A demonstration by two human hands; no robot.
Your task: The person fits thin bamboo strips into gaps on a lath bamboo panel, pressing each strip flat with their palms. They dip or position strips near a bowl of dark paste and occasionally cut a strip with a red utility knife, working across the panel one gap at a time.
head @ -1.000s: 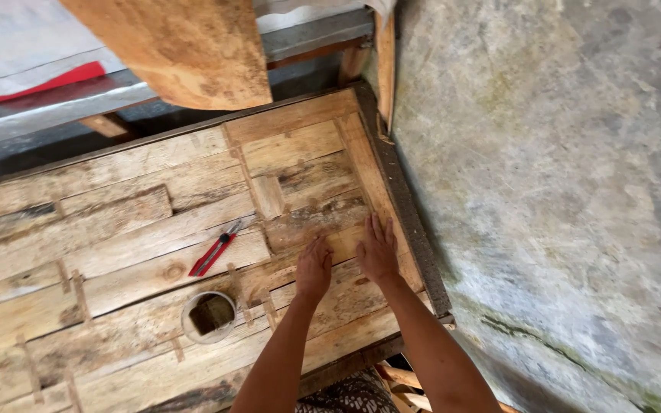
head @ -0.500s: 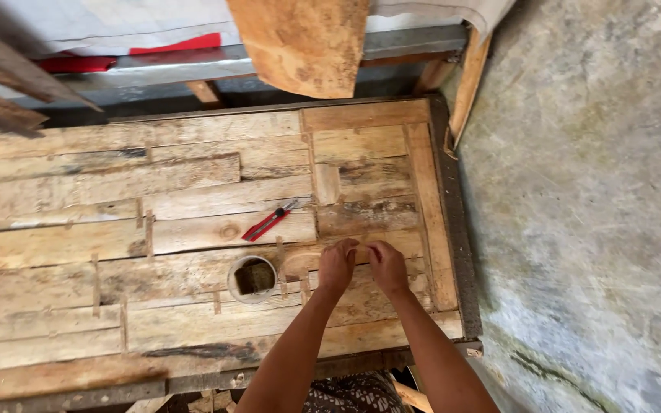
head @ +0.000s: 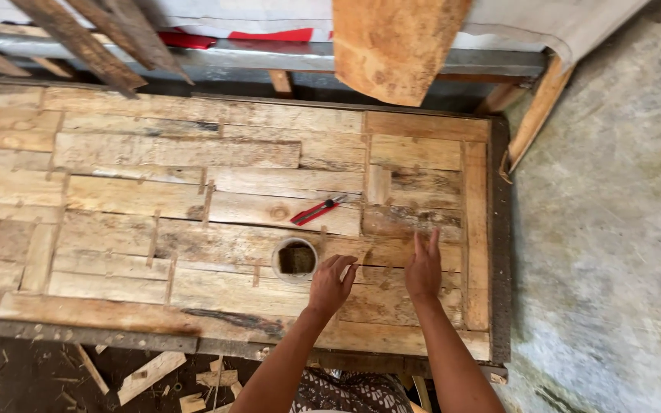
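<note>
Both my hands hover over the right part of a worktop made of patched wooden planks point(head: 193, 153). My left hand point(head: 331, 282) has its fingers loosely curled and apart, holding nothing, just right of a round hole point(head: 295, 259) in the boards. My right hand point(head: 424, 267) is flat with fingers stretched forward, resting on or just above the planks. A red-handled cutter point(head: 317, 210) lies on the boards beyond my left hand, apart from both hands.
A broad wooden slab point(head: 395, 46) leans over the far edge. Dark slats point(head: 93, 38) slant in at the top left. A metal rail point(head: 254, 57) and red cloth run behind the top. Grey concrete floor point(head: 606, 229) lies right; wood offcuts point(head: 147, 375) litter the ground below.
The view has swung, showing more of the worktop to the left. My hands, close together on the boards before, have drawn apart and lifted slightly.
</note>
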